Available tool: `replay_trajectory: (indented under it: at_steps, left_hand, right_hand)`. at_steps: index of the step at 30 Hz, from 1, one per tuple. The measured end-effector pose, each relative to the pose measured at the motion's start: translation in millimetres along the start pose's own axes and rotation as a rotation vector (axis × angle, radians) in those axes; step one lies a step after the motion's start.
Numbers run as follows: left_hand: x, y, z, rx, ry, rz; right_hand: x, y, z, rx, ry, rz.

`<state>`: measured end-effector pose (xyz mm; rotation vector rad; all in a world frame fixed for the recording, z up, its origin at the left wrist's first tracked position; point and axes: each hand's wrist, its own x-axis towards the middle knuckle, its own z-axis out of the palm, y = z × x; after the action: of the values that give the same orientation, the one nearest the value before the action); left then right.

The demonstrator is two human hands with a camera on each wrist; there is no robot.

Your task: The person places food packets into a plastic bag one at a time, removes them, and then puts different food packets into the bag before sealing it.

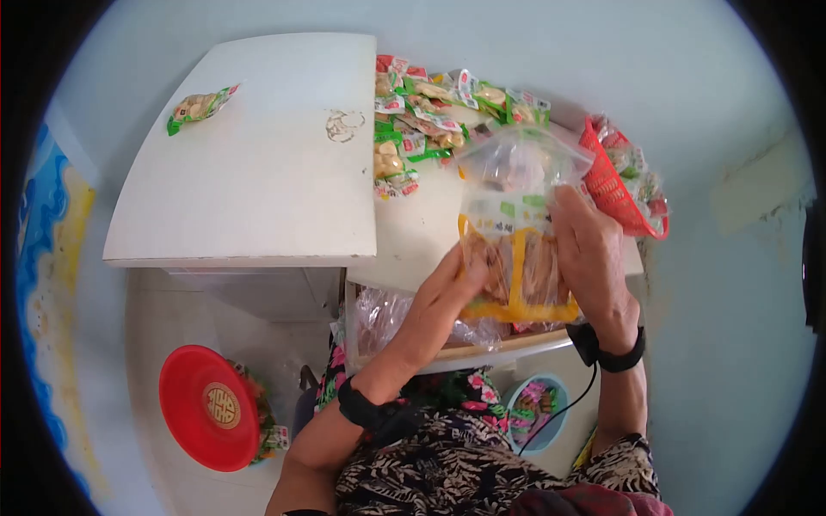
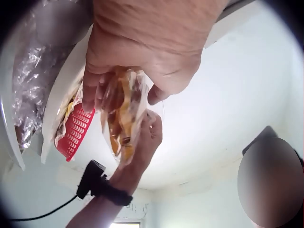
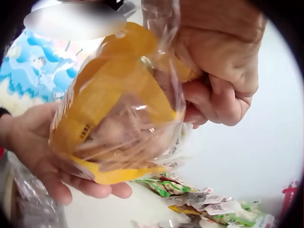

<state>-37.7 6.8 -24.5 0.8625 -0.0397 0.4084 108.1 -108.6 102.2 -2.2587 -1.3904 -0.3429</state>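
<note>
A clear plastic bag with yellow bands and brownish pieces inside [image 1: 535, 267] is held upright between both hands over the white table. My left hand [image 1: 456, 284] holds its lower left side, the thumb on one face and the fingers on the other; in the right wrist view those fingers [image 3: 97, 188] lie along its bottom. Curled fingers of my right hand [image 1: 594, 249] grip the bag's upper right side, as the right wrist view also shows. The clear top part with a zip edge [image 1: 529, 142] stands above the hands.
Green-and-white snack packets [image 1: 434, 112] lie in a heap at the back, beside a red basket [image 1: 615, 185] of packets. One packet [image 1: 202, 107] lies on the raised white panel [image 1: 249, 189]. Below are an open drawer with clear plastic [image 1: 387, 318], a red basin [image 1: 194, 404] and a blue bucket [image 1: 551, 439].
</note>
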Motion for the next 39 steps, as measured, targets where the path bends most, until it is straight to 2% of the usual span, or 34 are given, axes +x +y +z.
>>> replay_trajectory:
  at_steps: [1, 3, 5, 8, 9, 11, 15, 19, 23, 26, 29, 31, 34, 35, 38, 39]
  left_hand:
    - [-3, -2, -3, -0.099, -0.004, -0.025]
    - [-9, -2, -8, -0.04, -0.03, -0.007]
    - [-12, -2, -12, -0.051, -0.003, -0.074]
    - [-12, -13, -18, 0.07, -0.011, -0.04]
    - [-13, -16, -22, 0.008, -0.003, -0.054]
    - [-15, -23, -26, -0.117, 0.011, -0.085]
    - [-11, -16, -26, -0.138, 0.069, -0.028]
    - [-14, -2, -23, -0.016, 0.116, -0.039]
    - [-13, 7, -19, 0.011, 0.108, 0.046]
    - [-7, 32, -20, 0.089, 0.019, -0.049]
    - [1, 39, -18, 0.244, 0.069, -0.056]
    - [9, 33, -22, 0.294, 0.08, -0.014]
    - [14, 36, -21, 0.288, 0.108, 0.016]
    - [16, 39, -21, 0.272, 0.121, 0.021]
    - [19, 41, -28, 0.32, 0.092, 0.083]
    - [21, 38, -31, 0.374, 0.094, 0.105]
  right_hand:
    - [2, 3, 1, -0.01, -0.007, -0.007]
    - [6, -5, 5, -0.004, -0.031, 0.006]
    - [6, -7, 8, -0.046, -0.11, -0.077]
    - [10, -16, 5, -0.127, -0.229, -0.154]
    - [10, -19, 5, -0.154, -0.275, -0.17]
    - [10, -14, 11, 0.124, -0.228, -0.089]
    - [6, 10, 32, 0.712, -0.043, 0.14]
    - [-1, 24, 55, 0.971, 0.089, 0.246]
    - [-6, 39, 58, 0.946, 0.115, 0.233]
    - [-3, 46, 73, 0.868, 0.248, 0.087]
    - [3, 41, 78, 0.669, 0.327, -0.091]
    - [1, 38, 75, 0.5, 0.324, -0.142]
    - [7, 36, 78, 0.316, 0.437, -0.305]
    - [4, 38, 76, 0.36, 0.386, -0.249]
    - [8, 41, 62, 0.393, 0.304, -0.235]
    - [8, 42, 64, 0.543, 0.266, -0.138]
